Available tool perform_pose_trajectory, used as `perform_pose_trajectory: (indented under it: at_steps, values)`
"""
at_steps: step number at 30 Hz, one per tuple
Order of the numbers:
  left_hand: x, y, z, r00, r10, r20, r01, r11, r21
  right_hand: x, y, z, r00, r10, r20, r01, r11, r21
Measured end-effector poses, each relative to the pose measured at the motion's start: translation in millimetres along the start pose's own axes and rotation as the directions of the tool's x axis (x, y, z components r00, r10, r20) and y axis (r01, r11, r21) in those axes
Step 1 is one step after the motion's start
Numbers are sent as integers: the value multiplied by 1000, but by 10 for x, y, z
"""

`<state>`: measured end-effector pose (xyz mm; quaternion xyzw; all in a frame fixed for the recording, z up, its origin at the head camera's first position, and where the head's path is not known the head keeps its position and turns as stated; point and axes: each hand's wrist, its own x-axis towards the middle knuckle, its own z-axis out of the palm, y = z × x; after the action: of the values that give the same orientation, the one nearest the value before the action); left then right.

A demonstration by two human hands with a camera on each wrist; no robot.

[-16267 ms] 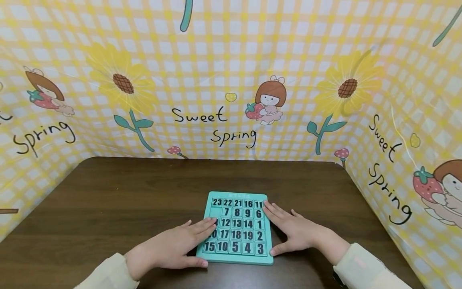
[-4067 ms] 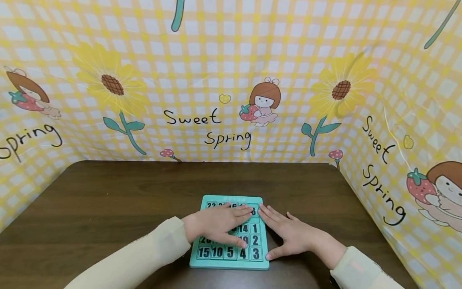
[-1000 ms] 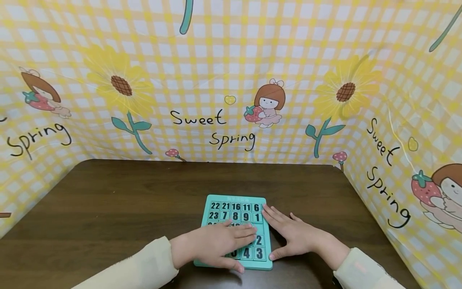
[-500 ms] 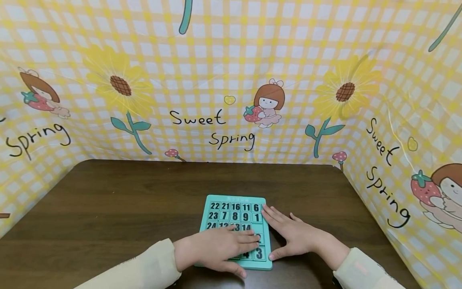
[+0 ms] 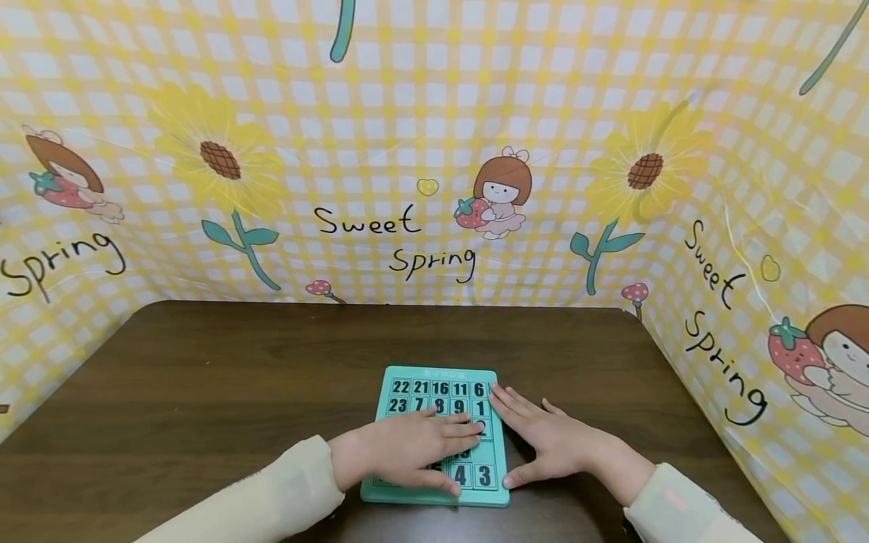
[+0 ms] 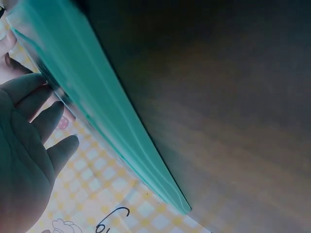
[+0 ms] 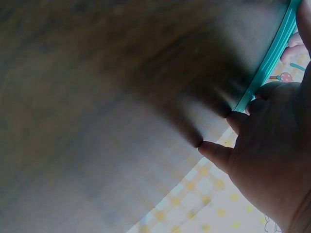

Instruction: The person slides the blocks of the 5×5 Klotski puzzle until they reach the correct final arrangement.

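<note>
A turquoise number sliding puzzle (image 5: 500, 460) lies flat on the table, its black-numbered tiles in a framed grid. My left hand (image 5: 414, 445) reaches over the grid with fingers extended, fingertips on the 2 tile (image 5: 485, 435) in the right column. A bare slot shows below that tile, above the 3 tile (image 5: 484, 476). Several middle and lower tiles are hidden under the palm. Along the puzzle's right edge rests my right hand (image 5: 560, 441), its fingers straight and its thumb near the lower corner. The left wrist view shows the left palm (image 6: 22, 155) beside the turquoise frame.
The dark brown wooden table (image 5: 237, 377) extends around the puzzle. A yellow checked cloth (image 5: 380, 113) with flowers and cartoon figures walls off the back and both sides.
The 2 tile has slid up one row under my left fingertips, so the bare slot is now one row lower. My left hand moved slightly away from me; the right hand stays at the edge.
</note>
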<state>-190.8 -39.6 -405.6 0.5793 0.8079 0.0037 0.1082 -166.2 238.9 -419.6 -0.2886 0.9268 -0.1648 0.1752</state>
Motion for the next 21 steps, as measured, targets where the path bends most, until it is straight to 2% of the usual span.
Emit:
perform_pose_trajectory:
  at_steps: [10,15,21]
  values:
    - [-56,49,-21,1000,5,11,-5,999,47,-2,-23,-13,1000,-5,5,5,1000,3]
    - [-142,134,-59,999,30,12,-31,999,36,-9,-34,-20,1000,4,1,-4,1000,0]
    - [-203,281,-61,997,80,9,-80,994,79,-16,-46,-30,1000,-2,-3,2,1000,-4]
